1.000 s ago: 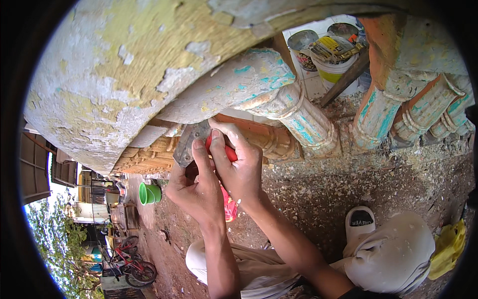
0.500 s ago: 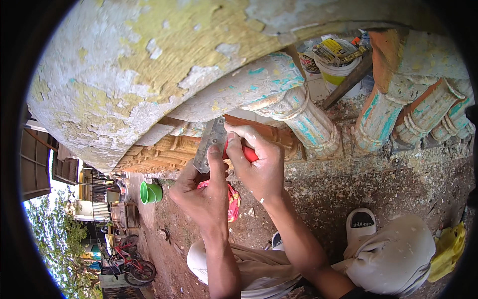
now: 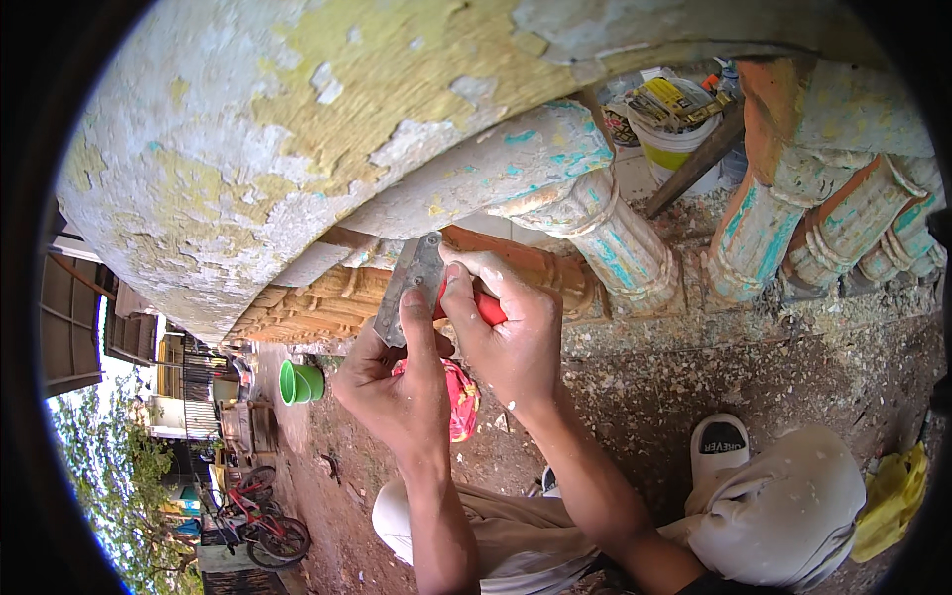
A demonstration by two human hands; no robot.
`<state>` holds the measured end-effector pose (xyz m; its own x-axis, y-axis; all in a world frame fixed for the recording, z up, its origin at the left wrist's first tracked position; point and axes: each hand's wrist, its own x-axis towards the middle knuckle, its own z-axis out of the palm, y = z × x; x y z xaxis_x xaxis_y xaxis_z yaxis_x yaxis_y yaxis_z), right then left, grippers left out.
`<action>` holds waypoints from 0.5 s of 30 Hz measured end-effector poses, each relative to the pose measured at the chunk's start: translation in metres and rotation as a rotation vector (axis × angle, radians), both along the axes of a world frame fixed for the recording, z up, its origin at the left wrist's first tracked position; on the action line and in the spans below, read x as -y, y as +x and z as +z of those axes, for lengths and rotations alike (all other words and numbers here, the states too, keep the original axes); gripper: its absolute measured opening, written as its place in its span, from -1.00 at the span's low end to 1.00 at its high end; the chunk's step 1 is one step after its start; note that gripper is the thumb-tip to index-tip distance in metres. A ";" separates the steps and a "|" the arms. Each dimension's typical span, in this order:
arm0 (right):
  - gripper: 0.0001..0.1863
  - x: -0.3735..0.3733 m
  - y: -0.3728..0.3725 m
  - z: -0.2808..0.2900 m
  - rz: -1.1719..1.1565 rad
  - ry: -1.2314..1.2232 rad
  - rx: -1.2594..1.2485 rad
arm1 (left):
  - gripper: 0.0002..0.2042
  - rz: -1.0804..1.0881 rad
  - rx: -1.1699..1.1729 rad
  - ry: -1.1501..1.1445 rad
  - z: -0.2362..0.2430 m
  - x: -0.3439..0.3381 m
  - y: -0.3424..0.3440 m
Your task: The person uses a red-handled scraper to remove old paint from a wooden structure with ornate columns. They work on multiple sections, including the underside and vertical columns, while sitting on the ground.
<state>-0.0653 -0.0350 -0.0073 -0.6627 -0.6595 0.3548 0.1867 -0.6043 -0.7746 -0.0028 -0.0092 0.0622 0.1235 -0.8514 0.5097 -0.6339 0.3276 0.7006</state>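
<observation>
Both hands are on a paint scraper with a flat grey metal blade (image 3: 412, 288) and a red handle (image 3: 490, 308). My right hand (image 3: 516, 337) is wrapped around the handle, its thumb near the blade. My left hand (image 3: 402, 397) pinches the lower end of the blade, thumb on top and fingers beneath. The upper end of the blade lies close under the curved balustrade rail (image 3: 297, 169), covered in flaking yellow and white paint; whether they touch I cannot tell. To the right stands a baluster (image 3: 620, 248) with turquoise paint patches.
More balusters (image 3: 759, 238) stand at the right. Behind them is a white bucket (image 3: 674, 149) holding tools, beside a wooden plank (image 3: 699, 164). A red patterned bag (image 3: 462, 402) lies below my hands. A green bucket (image 3: 300, 382) and a red bicycle (image 3: 263, 521) are at the left.
Both hands and the scraper have shifted slightly to the left. The rail appears a little farther right in the picture. The grip on the scraper looks the same.
</observation>
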 end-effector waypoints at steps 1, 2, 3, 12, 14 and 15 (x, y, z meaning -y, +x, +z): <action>-0.80 0.002 -0.003 0.000 0.028 0.003 0.010 | -0.79 -0.012 -0.001 -0.003 0.000 0.001 -0.002; -0.80 0.003 -0.005 0.000 0.102 0.008 0.042 | -0.79 -0.021 -0.001 -0.007 0.000 0.002 -0.003; -0.80 0.006 -0.008 0.000 0.175 0.013 0.075 | -0.79 -0.030 -0.001 -0.012 0.001 0.003 -0.005; -0.78 0.010 -0.005 -0.003 0.348 0.100 0.167 | -0.80 0.044 0.123 -0.007 0.002 0.006 -0.007; -0.79 0.010 -0.002 -0.003 0.245 0.019 0.102 | -0.80 -0.019 0.046 -0.112 0.001 0.006 -0.007; -0.79 0.011 -0.001 -0.002 0.175 -0.022 0.084 | -0.81 -0.029 0.007 -0.133 0.001 0.007 -0.006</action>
